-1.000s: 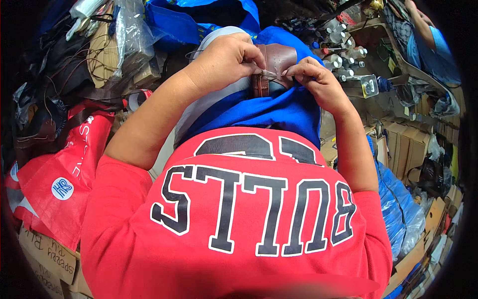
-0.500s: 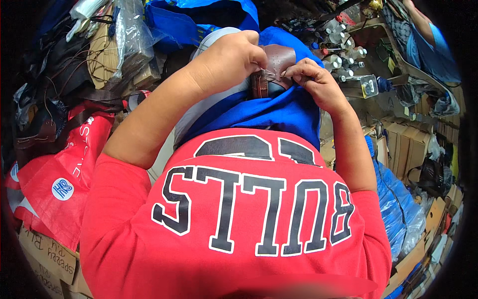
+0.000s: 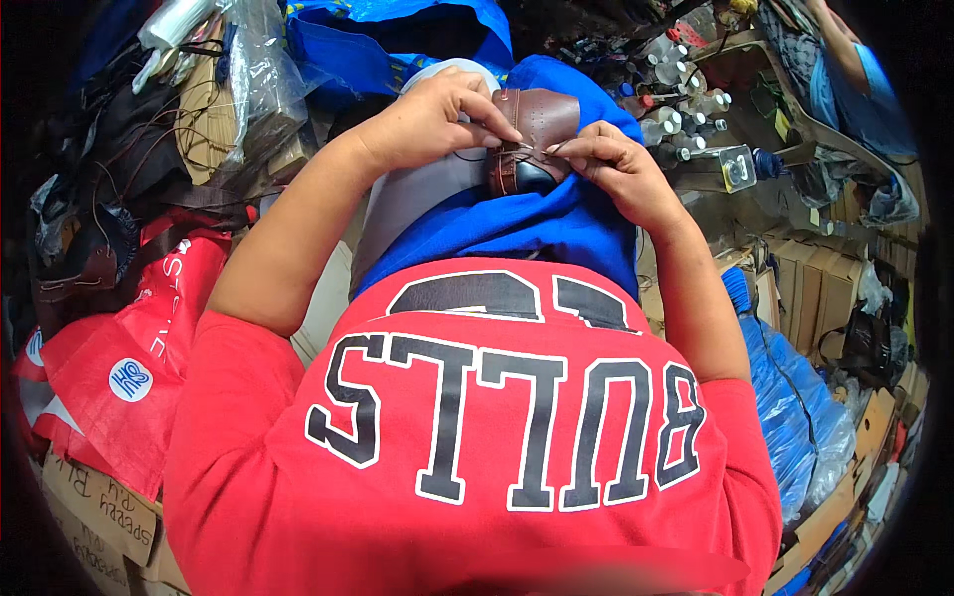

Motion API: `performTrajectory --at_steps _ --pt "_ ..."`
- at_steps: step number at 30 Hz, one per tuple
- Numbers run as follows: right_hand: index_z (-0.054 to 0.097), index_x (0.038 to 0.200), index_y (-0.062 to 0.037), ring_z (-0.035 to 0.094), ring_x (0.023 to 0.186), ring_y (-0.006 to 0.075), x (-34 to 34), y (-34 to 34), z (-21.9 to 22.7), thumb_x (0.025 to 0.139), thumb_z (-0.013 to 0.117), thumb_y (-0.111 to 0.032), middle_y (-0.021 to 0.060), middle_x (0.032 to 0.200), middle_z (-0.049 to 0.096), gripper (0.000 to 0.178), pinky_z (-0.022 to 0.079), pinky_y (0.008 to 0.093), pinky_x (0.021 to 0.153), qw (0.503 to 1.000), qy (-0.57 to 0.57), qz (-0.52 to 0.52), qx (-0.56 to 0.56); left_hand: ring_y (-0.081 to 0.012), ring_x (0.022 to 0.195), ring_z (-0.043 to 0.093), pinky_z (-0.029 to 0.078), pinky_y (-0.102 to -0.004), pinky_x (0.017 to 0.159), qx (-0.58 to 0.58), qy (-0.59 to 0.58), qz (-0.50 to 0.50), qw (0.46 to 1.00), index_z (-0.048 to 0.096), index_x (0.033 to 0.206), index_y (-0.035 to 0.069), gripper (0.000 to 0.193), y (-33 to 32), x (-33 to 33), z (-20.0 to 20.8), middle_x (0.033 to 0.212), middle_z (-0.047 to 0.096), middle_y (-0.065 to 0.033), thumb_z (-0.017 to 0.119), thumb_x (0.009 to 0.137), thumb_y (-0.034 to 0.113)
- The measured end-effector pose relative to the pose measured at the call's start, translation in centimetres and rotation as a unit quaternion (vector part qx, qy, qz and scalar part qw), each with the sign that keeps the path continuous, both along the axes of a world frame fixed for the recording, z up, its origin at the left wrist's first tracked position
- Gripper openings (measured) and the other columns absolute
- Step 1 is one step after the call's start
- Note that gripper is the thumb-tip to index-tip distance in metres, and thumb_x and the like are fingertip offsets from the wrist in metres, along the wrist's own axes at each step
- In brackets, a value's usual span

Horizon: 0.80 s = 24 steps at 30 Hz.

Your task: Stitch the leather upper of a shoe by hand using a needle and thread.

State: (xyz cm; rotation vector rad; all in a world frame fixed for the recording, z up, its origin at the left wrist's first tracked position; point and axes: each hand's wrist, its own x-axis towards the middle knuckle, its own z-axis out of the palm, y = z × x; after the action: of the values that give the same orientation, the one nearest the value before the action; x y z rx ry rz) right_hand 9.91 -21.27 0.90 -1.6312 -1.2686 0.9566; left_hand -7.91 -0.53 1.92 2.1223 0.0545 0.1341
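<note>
A brown leather shoe (image 3: 537, 111) with small punched holes lies on my lap, over a blue cloth (image 3: 477, 221). My left hand (image 3: 437, 117) is at the shoe's left side, thumb and forefinger drawn together at a thin strand over the shoe opening. From the right, my right hand (image 3: 626, 171) pinches a thin strand beside the shoe's edge. Whether the strand is lace or thread is too small to tell. A dark loop of it hangs just under my left fingers.
Several bottles (image 3: 676, 99) crowd the far right, beside a clear square container (image 3: 737, 169). A blue bag (image 3: 397, 40) sits beyond my knees. Left of me are a red bag (image 3: 129, 368), a dark leather shoe piece (image 3: 84, 273) and cardboard (image 3: 109, 512). Blue plastic wrapping (image 3: 785, 397) lies right.
My left hand has shifted left and a little down, its fingers more stretched. The shoe has slid slightly left, and my right hand has moved slightly left.
</note>
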Motion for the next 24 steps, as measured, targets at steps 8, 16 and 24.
performTrajectory --at_steps 8,16,24 --pt "0.072 0.102 -0.0146 0.054 0.08 0.0161 0.1 0.1 -1.3 0.076 0.062 0.0 0.0026 0.078 0.057 0.032 0.044 0.0267 0.078 0.998 -0.054 -0.005 0.015 -0.0155 0.086 0.049 0.038 -0.0277 0.084 -0.102 0.026 -0.034 0.994 0.075 0.095 0.013 0.03 1.2 0.4 -1.6 0.078 0.054 0.0009 0.067 0.071 -0.003" --pt "0.072 0.099 -0.0134 0.056 0.08 0.0159 -0.3 0.4 -1.7 0.077 0.062 0.0 0.0023 0.078 0.06 0.028 0.045 0.0269 0.076 0.995 -0.089 -0.01 0.038 -0.0144 0.083 0.054 0.043 -0.0267 0.079 -0.153 0.033 -0.028 0.987 0.075 0.091 0.008 0.027 1.4 0.3 -1.9 0.082 0.059 -0.0019 0.067 0.069 -0.004" --pt "0.072 0.099 -0.0086 0.06 0.082 0.0167 -1.0 0.7 -1.8 0.082 0.064 -0.003 0.0061 0.085 0.066 0.019 0.048 0.0272 0.076 0.99 -0.108 -0.051 0.07 -0.0165 0.086 0.057 0.044 -0.0276 0.083 -0.11 0.044 -0.081 0.99 0.075 0.092 0.009 0.025 2.5 2.7 -0.8 0.086 0.06 -0.0038 0.067 0.072 -0.003"
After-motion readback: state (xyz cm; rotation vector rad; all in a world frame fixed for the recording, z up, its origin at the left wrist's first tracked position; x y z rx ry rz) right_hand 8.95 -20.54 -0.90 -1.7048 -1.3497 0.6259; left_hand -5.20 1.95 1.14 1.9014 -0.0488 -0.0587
